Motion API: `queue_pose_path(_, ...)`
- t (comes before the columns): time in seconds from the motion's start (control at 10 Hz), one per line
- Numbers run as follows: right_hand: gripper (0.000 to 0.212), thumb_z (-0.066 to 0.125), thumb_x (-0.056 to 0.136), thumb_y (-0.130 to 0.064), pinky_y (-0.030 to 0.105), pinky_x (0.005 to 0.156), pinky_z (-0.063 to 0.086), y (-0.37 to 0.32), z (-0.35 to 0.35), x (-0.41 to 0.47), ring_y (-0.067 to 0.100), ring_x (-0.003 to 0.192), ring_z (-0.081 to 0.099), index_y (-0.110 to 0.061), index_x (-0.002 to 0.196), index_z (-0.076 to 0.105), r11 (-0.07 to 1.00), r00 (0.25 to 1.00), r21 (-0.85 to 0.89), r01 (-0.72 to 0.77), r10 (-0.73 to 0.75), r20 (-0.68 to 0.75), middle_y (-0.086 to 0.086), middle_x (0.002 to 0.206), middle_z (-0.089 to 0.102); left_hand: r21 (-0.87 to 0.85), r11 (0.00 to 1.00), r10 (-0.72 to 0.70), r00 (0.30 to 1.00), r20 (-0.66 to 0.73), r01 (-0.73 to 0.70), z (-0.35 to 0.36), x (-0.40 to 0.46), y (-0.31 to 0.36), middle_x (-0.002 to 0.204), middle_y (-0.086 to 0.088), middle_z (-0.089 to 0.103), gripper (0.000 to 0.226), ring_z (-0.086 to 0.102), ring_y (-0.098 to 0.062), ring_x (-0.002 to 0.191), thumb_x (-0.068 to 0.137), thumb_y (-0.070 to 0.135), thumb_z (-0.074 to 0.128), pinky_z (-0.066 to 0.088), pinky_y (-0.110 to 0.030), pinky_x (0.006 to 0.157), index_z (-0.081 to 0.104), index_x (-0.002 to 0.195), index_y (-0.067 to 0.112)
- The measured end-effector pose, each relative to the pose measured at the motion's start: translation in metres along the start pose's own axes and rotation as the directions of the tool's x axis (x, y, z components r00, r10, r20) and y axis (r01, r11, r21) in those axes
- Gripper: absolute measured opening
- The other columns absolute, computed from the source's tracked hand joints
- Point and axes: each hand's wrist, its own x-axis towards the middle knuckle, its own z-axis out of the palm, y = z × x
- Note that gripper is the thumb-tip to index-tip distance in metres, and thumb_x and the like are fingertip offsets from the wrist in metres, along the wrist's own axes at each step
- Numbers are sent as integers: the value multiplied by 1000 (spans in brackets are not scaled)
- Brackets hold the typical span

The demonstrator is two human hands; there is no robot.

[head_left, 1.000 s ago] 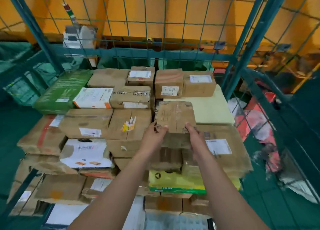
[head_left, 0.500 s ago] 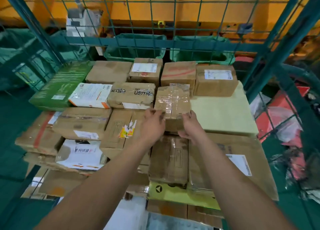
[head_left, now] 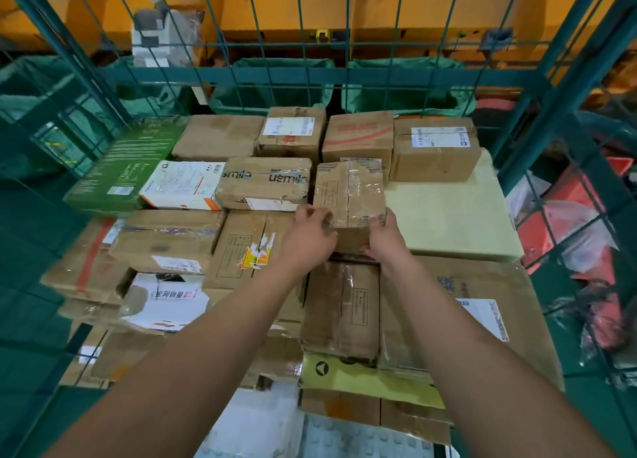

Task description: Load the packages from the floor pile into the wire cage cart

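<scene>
Teal wire cage cart (head_left: 348,76) already looks well filled with cardboard parcels. Left hand (head_left: 306,235) and right hand (head_left: 386,238) hold a taped brown box (head_left: 348,192) mid-frame, both grips closed around it; the floor pile is out of sight.

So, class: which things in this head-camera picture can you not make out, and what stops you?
- Taped box, head view: its near lower face, covered by the left hand and right hand.
- White shipping label: print too small.
- Lower packages: buried under the top layer.
- Wire cage cart: base hidden by packages.
</scene>
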Motion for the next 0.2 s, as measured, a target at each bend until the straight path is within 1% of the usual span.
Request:
queue_pose_path(0.1,63,42,105,-47,50,105,52,-9,-3,-3,33,133,51,-36,161,15,997,997,-2,-79,79,20,5,156,42,16,1000,-3,997,80,1,-7,1,-1,158,-5,24,56,40,-34,139,99,39,58,36,-40,114,42,152,27)
queue_pose_path(0.2,76,45,98,-58,51,104,51,-18,-8,-13,38,133,51,-37,161,9,994,995,-58,-97,95,-33,8,160,37,-32,999,15,995,102,-12,-16,-11,-5,163,-3,21,65,30,-33,147,99,39,58,31,-45,121,33,158,28)
